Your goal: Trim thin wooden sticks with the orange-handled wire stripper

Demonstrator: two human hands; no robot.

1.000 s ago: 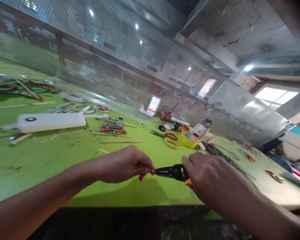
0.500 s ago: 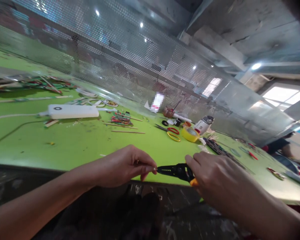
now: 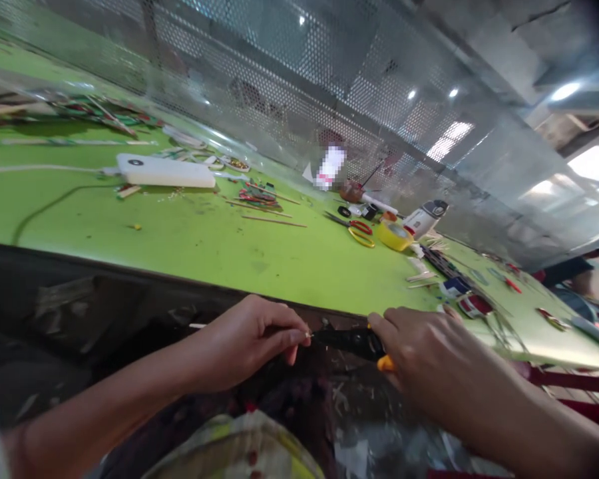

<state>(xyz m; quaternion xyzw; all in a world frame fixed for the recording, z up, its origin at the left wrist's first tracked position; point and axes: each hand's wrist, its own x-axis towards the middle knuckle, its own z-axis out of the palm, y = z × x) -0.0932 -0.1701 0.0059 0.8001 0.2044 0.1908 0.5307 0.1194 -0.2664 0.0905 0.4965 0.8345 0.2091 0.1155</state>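
My right hand (image 3: 429, 356) is closed round the orange-tipped handles of a black wire stripper (image 3: 349, 340), whose jaws point left. My left hand (image 3: 252, 336) pinches a thin pale wire or stick (image 3: 197, 326) right at the tool's tip; its tail sticks out to the left behind the hand. Both hands hover below the near edge of the green table (image 3: 194, 246), over my lap and the dark floor.
On the table lie a white power bank (image 3: 166, 171) with its cable, thin sticks (image 3: 274, 221), red and yellow scissors (image 3: 357, 231), a yellow tape roll (image 3: 394, 235) and small bright parts. A perforated metal screen (image 3: 289, 86) stands behind it.
My hands with the stripper and wire have come back from above the table to below its near edge. The view has tipped downward, showing my lap.
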